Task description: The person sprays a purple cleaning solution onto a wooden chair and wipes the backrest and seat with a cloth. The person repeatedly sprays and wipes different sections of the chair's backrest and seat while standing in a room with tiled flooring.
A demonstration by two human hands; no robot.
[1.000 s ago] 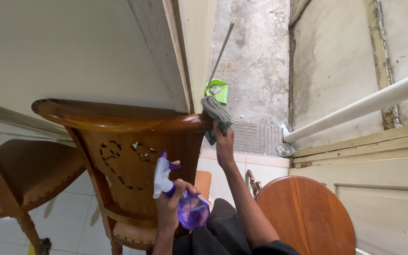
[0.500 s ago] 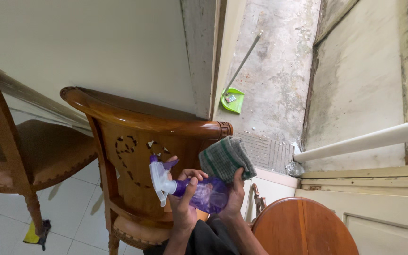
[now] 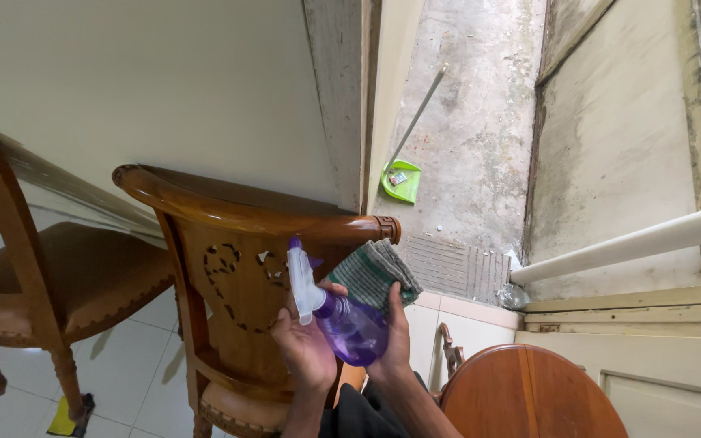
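Just below the carved chair's top rail [image 3: 253,212]: purple spray bottle [image 3: 350,328] with white trigger head, nozzle up. Left hand [image 3: 306,350] grip wrapped around bottle from chair side. Right hand [image 3: 393,341] grip pinches folded grey-green cloth [image 3: 375,274], palm against bottle's far side; cloth touches the rail's end. Second wooden chair [image 3: 34,276] left of carved chair. Round wooden surface [image 3: 529,393] right of it. Green dustpan [image 3: 400,180] beyond the rail, on concrete floor.
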